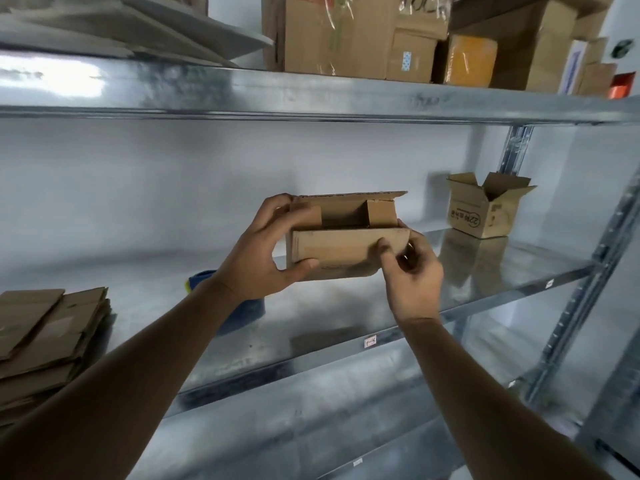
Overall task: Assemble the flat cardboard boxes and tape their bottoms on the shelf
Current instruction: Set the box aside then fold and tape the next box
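You work at the grey metal shelf [433,299], a stack of flat brown cardboard blanks [48,337] lying well to your left on it. The small brown cardboard box [341,251] hangs above the shelf, looking light, empty and easily creased, so hold it by the stiff folded corners. Your left hand [266,251] clamps its left end while your right hand [412,275] pinches the near flap's right edge.

The left arm hides most of the blue tape roll [242,306].

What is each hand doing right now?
Left hand: closed on the left end of the cardboard box.
Right hand: pinching the box's front flap at its right end.
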